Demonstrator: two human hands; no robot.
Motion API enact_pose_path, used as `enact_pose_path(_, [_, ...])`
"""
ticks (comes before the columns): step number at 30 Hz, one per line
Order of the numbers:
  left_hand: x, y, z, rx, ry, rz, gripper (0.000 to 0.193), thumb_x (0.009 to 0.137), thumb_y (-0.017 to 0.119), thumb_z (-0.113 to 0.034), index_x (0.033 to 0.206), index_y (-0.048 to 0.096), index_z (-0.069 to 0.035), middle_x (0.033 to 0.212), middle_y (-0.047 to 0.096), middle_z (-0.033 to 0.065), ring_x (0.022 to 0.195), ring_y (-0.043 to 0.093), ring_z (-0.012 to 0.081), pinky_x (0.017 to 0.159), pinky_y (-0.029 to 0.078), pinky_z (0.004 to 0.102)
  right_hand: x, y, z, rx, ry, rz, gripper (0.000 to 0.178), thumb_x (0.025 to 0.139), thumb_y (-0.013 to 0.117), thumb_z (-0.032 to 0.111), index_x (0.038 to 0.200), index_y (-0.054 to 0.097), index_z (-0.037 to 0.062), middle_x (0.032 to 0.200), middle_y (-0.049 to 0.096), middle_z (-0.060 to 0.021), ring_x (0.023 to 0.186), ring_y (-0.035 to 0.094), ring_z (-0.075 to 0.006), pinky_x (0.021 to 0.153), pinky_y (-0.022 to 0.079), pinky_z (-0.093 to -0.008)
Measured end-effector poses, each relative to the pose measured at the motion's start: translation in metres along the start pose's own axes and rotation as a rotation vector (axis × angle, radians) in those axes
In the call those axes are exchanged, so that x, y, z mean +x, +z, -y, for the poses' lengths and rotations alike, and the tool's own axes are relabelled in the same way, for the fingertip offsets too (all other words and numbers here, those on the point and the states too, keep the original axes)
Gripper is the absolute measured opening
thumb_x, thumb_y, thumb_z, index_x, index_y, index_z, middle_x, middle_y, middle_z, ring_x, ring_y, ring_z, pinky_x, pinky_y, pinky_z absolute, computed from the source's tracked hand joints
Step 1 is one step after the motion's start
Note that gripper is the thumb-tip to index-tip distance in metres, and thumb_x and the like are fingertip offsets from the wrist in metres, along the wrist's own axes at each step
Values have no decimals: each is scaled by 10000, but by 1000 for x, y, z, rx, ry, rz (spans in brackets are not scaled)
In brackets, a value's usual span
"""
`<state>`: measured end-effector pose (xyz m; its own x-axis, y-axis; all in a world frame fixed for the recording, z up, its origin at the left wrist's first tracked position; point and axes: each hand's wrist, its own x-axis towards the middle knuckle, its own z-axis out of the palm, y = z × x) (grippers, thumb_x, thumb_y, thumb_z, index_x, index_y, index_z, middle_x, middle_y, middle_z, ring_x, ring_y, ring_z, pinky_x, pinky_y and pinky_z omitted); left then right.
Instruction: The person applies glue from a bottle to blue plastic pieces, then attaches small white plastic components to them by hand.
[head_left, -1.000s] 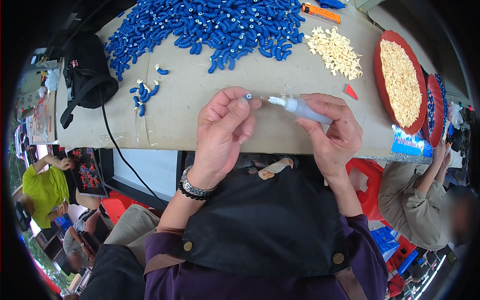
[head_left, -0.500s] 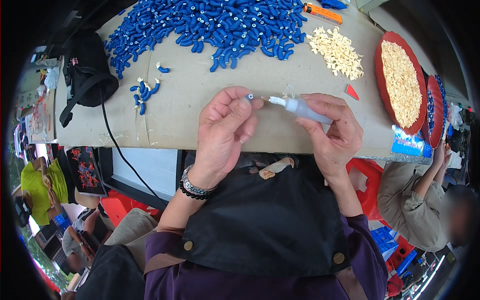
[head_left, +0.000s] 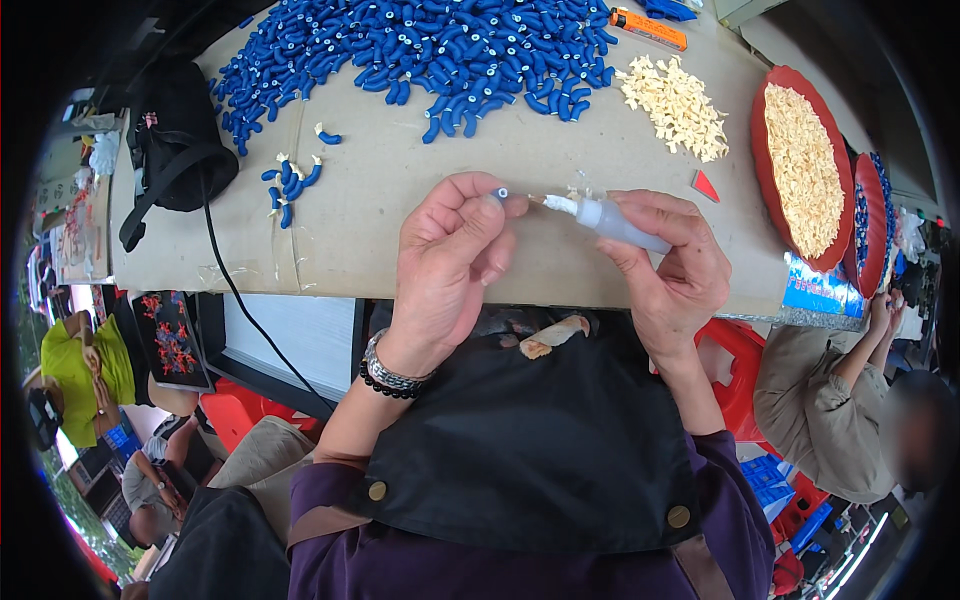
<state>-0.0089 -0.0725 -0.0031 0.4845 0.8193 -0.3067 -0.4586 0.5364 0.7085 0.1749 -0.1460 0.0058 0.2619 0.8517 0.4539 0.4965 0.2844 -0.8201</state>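
Observation:
Above the table's front edge, my left hand (head_left: pixel 452 262) pinches a small curved blue piece (head_left: pixel 502 193), its pale hollow end facing out between thumb and forefinger. My right hand (head_left: pixel 672 262) is closed round a translucent squeeze glue bottle (head_left: pixel 612 222), tilted with its white-wrapped nozzle (head_left: pixel 561 203) toward the left hand. A thin tip at the nozzle stands just short of the blue piece. To the left on the table lies a small group of blue pieces (head_left: pixel 290 184) with cream bits attached to their ends.
A big heap of blue pieces (head_left: pixel 440 60) covers the far table. Cream bits (head_left: pixel 675 108) lie loose at right, beside a red scalloped tray (head_left: pixel 759 170) of more. A black bag-like object (head_left: pixel 180 150) with a cable stands left. People sit at both sides.
My right hand has drawn the glue bottle slightly to the right, widening the gap between its tip and the blue piece. My left hand stays nearly in place.

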Motion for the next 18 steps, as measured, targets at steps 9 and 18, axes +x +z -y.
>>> enact_pose_path(9, [1, 1, 0, -18, -16, -9, 153, 930, 555, -104, 1061, 547, -25, 942, 644, 95, 560, 453, 68, 496, 331, 192, 14, -24, -4, 546, 503, -124, 383, 761, 618, -113, 1124, 530, -25, 1002, 589, -121, 822, 654, -231, 564, 499, -256])
enact_pose_path(18, [2, 0, -1, -2, 3, 22, 161, 930, 541, -98, 1069, 539, -17, 960, 641, 114, 581, 471, 78, 492, 334, 196, 17, -53, -19, -126, 382, 46, 207, 741, 658, -99, 903, 579, 1, 865, 558, -16, 767, 566, -110, 654, 456, -236])
